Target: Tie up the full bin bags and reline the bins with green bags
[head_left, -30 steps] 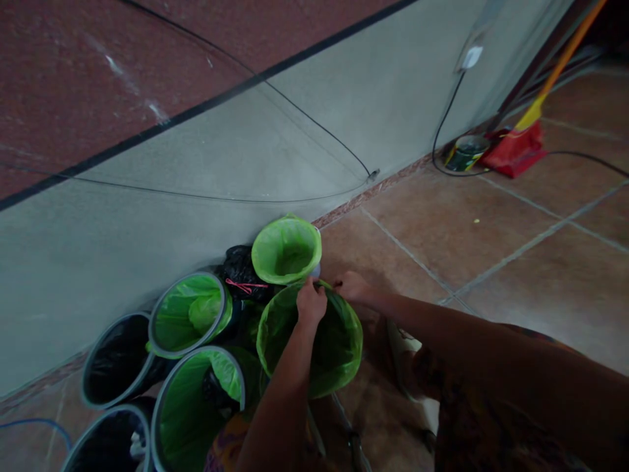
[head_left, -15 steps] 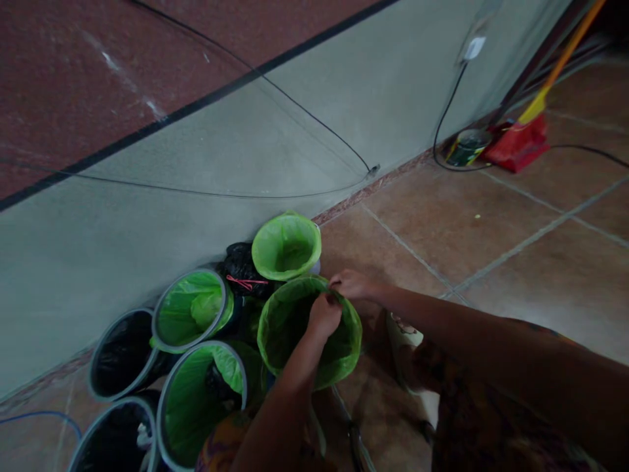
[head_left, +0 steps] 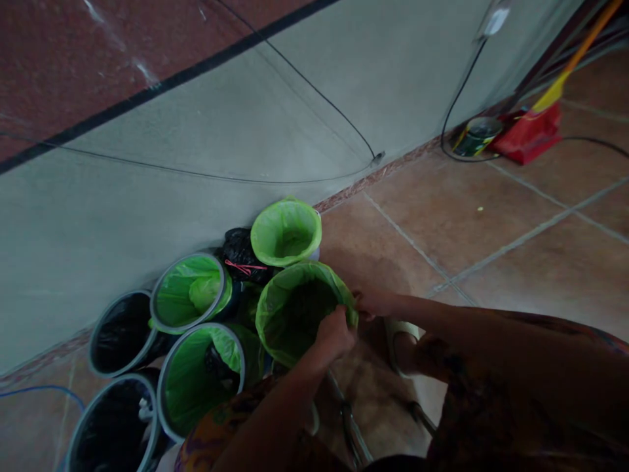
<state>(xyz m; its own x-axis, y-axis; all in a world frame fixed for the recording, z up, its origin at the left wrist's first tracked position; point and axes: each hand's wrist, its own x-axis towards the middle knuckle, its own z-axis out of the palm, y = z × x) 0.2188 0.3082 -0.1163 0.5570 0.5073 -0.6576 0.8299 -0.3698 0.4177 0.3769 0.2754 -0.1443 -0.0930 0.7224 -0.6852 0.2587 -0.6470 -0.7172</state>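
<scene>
A bin lined with a green plastic bag (head_left: 295,308) stands on the tiled floor in front of me. My left hand (head_left: 335,333) grips the bag's folded edge at the near right of the rim. My right hand (head_left: 373,303) pinches the same edge just to the right, on the outside of the rim. Both arms reach in from the lower right. The bag's inside looks dark and I cannot see what it holds.
A second green-lined bin (head_left: 286,231) stands behind by the grey wall (head_left: 147,210). A tied black bag (head_left: 239,252) lies between bins. Left are two more green-lined bins (head_left: 189,294) (head_left: 201,377) and two black-lined ones (head_left: 120,334). A red dustpan (head_left: 528,131) sits far right.
Both hands have slid along the bag's rim from its far side to its near right side. The view has dropped slightly and shifted closer.
</scene>
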